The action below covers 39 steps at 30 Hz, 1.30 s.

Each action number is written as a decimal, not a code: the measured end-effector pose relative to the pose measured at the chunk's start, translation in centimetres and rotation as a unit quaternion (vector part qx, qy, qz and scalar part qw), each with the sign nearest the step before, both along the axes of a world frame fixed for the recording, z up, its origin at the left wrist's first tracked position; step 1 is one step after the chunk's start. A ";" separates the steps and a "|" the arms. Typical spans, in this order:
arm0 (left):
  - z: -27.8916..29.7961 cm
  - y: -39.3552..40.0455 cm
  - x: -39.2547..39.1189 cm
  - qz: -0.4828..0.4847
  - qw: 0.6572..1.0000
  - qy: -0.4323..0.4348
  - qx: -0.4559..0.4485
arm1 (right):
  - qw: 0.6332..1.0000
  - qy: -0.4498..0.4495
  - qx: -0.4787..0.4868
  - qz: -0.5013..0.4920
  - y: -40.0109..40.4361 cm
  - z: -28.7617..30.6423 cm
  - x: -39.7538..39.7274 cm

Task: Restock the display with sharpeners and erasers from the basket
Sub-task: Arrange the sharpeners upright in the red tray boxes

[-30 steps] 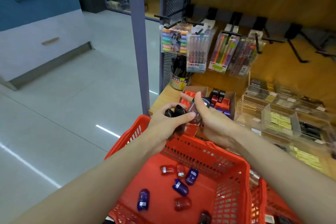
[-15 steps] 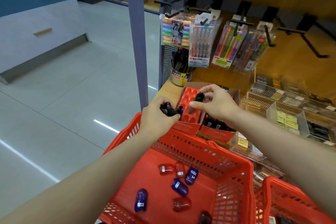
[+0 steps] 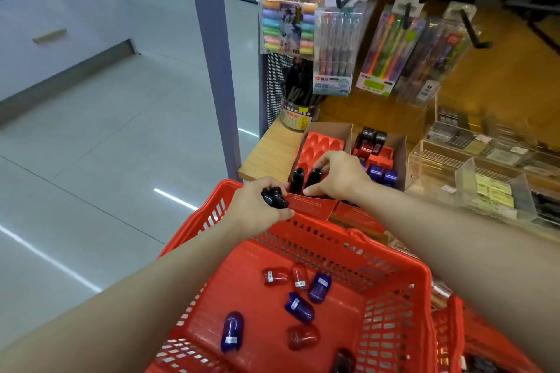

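- Red plastic is forming the basket (image 3: pixel 394 275), where loose sharpeners (image 3: pixel 298 307) in blue, red and dark shells are lying scattered on its floor; they are waiting well below the display, so each trip up is risking a drop.
- The left hand (image 3: pixel 257 215) is curling its fingers around black sharpeners (image 3: pixel 274 198) above the basket's far rim; the loose bunch is likely to slip out sideways and could fall to the floor outside.
- The red display tray (image 3: pixel 321 145) is sitting in its cardboard box on the counter, most pockets unfilled; one standing black sharpener (image 3: pixel 297 180) is looking easy to topple.
- The right hand (image 3: pixel 339 179) is pinching a second black sharpener (image 3: pixel 314 179) into a pocket, fingers narrow; a skewed seating could knock its neighbour over.
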<state>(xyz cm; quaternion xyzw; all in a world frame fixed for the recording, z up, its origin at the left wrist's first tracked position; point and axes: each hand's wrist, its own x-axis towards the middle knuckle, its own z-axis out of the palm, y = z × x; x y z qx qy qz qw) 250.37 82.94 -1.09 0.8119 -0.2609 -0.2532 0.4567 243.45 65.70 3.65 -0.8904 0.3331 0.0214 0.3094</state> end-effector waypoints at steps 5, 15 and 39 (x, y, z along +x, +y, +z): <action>-0.1 -0.1 0.0 0.002 1.000 0.010 -0.002 | 0.999 -0.003 -0.030 0.023 0.1 0.0 0.2; 1.6 0.0 -0.3 0.032 0.992 0.118 -0.035 | 0.999 0.010 -0.035 0.032 0.8 -0.1 -0.2; 8.4 -0.6 -4.3 0.038 0.960 0.212 -0.176 | 0.972 -0.127 0.193 0.048 2.0 8.6 -5.9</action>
